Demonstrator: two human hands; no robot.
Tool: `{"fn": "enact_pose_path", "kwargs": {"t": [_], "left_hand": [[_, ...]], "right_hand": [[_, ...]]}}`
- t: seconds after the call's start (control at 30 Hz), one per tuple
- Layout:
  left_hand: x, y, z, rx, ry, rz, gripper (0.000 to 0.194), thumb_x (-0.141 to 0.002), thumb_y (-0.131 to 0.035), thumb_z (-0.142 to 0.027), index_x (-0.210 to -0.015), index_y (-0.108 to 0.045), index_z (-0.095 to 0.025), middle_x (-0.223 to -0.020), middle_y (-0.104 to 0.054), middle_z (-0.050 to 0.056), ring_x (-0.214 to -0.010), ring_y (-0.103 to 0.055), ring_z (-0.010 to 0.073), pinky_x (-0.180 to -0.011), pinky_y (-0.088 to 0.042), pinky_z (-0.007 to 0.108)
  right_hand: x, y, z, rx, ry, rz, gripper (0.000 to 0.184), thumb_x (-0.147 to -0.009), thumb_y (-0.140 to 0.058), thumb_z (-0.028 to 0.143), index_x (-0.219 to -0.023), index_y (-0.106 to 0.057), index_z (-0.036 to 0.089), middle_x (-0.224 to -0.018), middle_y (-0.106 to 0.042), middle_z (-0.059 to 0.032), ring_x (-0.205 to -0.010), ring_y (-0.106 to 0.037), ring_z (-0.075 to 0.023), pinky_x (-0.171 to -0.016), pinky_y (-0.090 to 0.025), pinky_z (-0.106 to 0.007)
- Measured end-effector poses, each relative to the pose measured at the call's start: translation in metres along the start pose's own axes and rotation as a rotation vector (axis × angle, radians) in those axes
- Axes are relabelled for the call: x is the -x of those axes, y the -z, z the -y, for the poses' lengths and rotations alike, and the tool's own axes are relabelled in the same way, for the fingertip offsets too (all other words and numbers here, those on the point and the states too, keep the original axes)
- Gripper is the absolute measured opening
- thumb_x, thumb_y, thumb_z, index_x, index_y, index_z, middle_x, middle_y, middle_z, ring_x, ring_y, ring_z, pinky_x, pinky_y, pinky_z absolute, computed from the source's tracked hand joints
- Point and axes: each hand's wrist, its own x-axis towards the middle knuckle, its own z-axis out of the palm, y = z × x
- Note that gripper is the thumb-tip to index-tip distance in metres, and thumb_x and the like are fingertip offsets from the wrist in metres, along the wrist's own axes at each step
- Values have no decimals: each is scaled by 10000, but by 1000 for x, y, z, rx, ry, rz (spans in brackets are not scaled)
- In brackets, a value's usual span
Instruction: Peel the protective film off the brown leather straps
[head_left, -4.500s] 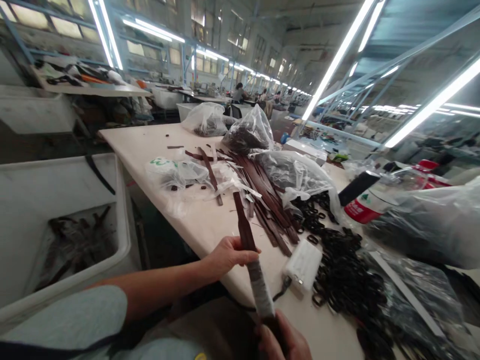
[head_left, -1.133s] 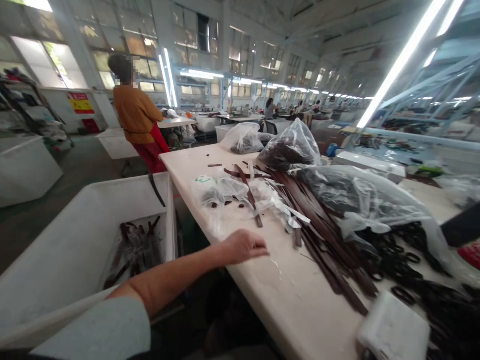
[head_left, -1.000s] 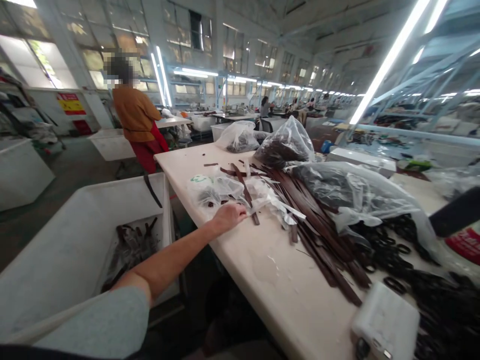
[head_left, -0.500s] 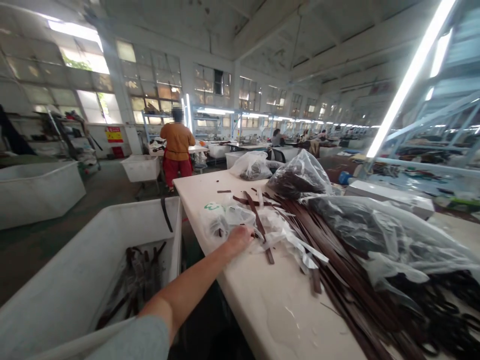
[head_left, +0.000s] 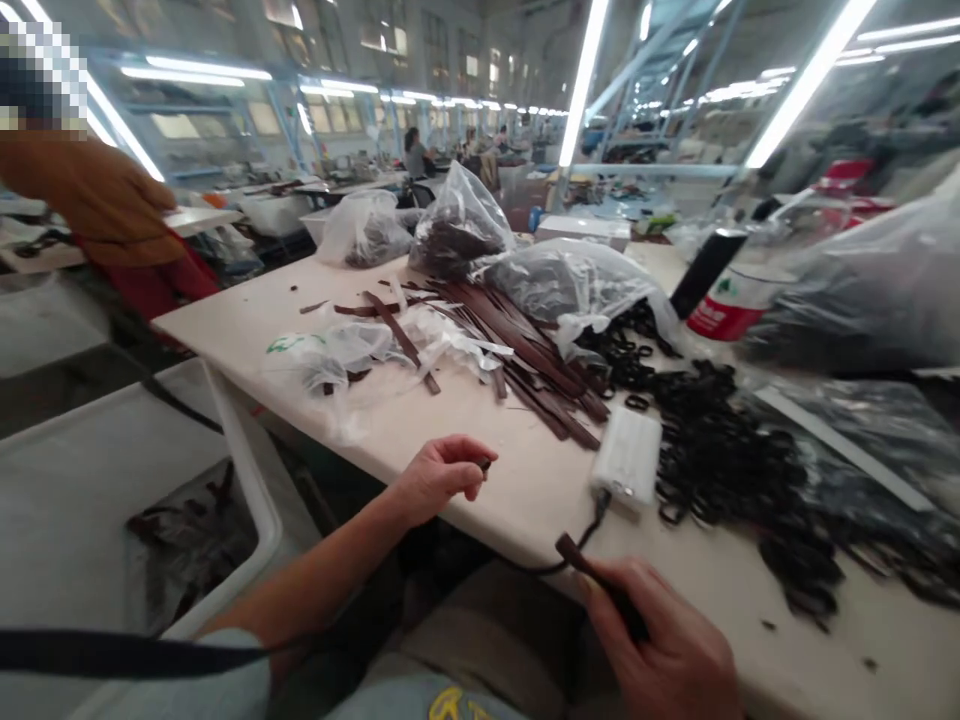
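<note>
My left hand [head_left: 439, 480] hovers over the near edge of the table, thumb and fingers pinched on a small dark piece [head_left: 486, 466] whose kind I cannot make out. Lower right, my right hand [head_left: 664, 640] is closed around a dark brown strap [head_left: 574, 552], one end poking out past the thumb. Between the hands and the heap lies a white box-shaped device [head_left: 628, 455] with a black cable. Long brown strips [head_left: 517, 340] are bunched farther back, beside white scraps [head_left: 457, 345] and a thin clear bag [head_left: 337, 350].
Black loops [head_left: 705, 440] are heaped on the right of the table [head_left: 360, 420]. Filled plastic bags [head_left: 457, 225] stand at the back, near a red-and-white tub [head_left: 731, 300]. A white bin [head_left: 247, 470] adjoins the left edge. A person in brown [head_left: 112, 195] is at far left.
My left hand has drawn back from the clear bag towards me, holding a small dark piece. The view has swung right, bringing my right hand with the strap into sight.
</note>
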Motion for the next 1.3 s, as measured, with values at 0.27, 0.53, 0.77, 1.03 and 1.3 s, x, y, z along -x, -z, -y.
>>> {"fn": "enact_pose_path", "kwargs": {"t": [0.27,0.53,0.77,1.03,1.3], "left_hand": [[22,-47,27,54,20,84,477,-445,-939,-442,-689,-678,-125,-542,-567,-40,-403,-431,39,-383,-337,162],[27,-50,34,-63,9,175,352,-503,-946,-295,-738,-731,-145,-634,-647,-3,-568,-576,90,-550,-478,184],[28,-43,37,-140,-6,152,287,-520,-934,-294,-698,-751,-161,-622,-668,8,-556,-588,102,-523,-481,189],[25,-31,33,-250,-7,81,260,-565,-905,-315,-712,-753,-163,-591,-642,-11,-435,-497,53,-436,-404,161],[29,-36,30,-289,74,104,335,-516,-920,-360,-695,-734,-146,-590,-634,-8,-445,-497,63,-425,-408,169]], "right_hand": [[-14,-8,27,-131,69,4,120,-948,-554,182,-934,-671,206,-729,-598,6,-656,-584,-140,-606,-419,-246],[-12,-15,21,-148,67,29,141,-946,-534,169,-857,-642,185,-733,-591,-9,-662,-576,-142,-611,-405,-256],[-4,-18,11,-186,-1,110,78,-949,-573,235,-942,-640,194,-820,-663,-15,-740,-633,-161,-668,-448,-260],[8,-13,5,235,20,246,163,-976,-541,293,-980,-637,161,-831,-706,-63,-719,-665,-213,-614,-403,-299],[12,-22,3,257,46,313,262,-1005,-456,272,-791,-578,182,-686,-679,-40,-573,-608,-167,-534,-287,-295]]}}
